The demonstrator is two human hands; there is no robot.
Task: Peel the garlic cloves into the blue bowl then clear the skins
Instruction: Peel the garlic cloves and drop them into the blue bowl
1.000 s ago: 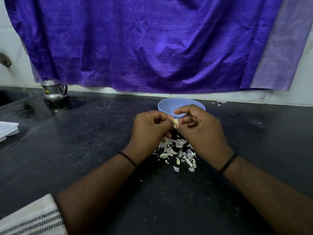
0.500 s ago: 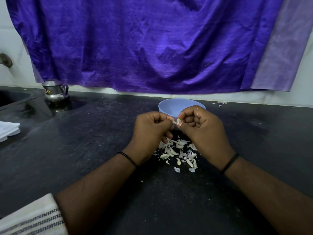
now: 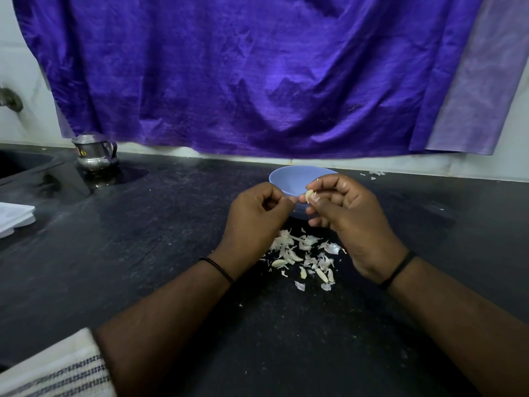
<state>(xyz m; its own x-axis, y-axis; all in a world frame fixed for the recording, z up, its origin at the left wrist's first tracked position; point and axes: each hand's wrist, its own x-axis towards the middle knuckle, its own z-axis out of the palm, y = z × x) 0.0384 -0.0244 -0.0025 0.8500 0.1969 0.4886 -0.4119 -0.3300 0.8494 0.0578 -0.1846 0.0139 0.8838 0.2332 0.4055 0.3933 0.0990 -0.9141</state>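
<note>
Peeling step: right hand (image 3: 346, 213) pinches a pale garlic clove (image 3: 309, 195) above the round blue plastic bowl (image 3: 289, 179); left hand (image 3: 257, 216) pinches its skin. Next, probably strip it off.

Place: home kitchen, plain and well used.
Worktop: dark stone counter (image 3: 143, 253), scuffed and dusted with pale marks, running along the wall.
Sink: dark basin (image 3: 20, 164) sunk into the counter at far left, with part of a metal tap fitting (image 3: 10, 98) on the wall above.
Vessel: small steel jug (image 3: 96, 153) with handle, standing on the counter near the sink.
Food prep: blue bowl (image 3: 286, 181) on the counter, papery garlic skins (image 3: 303, 253) scattered in front of it.
Wall: pale, partly covered by a hanging purple cloth (image 3: 243, 75).
Linen: striped white towel (image 3: 57, 371) at the near left edge.
</note>
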